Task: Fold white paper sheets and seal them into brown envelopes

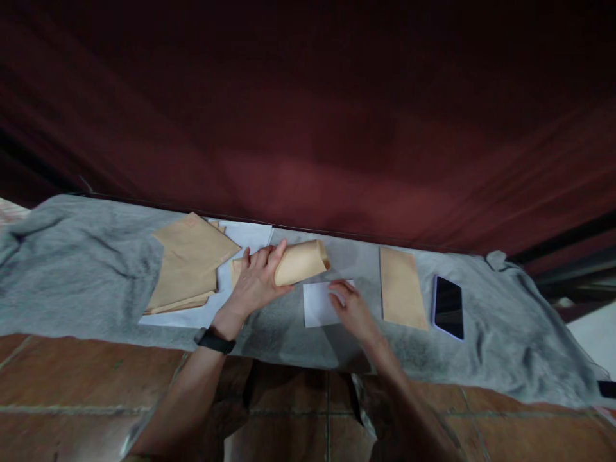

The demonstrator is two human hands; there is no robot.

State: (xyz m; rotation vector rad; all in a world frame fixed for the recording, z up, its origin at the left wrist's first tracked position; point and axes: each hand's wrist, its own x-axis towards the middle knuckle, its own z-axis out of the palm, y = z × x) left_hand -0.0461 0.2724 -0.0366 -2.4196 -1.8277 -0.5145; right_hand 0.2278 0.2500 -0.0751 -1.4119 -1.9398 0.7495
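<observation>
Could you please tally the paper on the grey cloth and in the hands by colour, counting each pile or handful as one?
Brown: 3 (overlapping pile, handful in the left hand, flat piece beside the phone)
White: 2 (white paper beneath the pile, small white piece at the right hand)
Total: 5

On the rumpled grey cloth [106,256]: white papers [317,307], brown envelopes [403,289], a phone [448,308].

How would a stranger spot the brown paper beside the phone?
Along the grey cloth, toward its right end, find the phone. The brown paper lies just left of it. Unlike the brown pile and the curled piece in the left hand, it lies flat and alone.
</observation>
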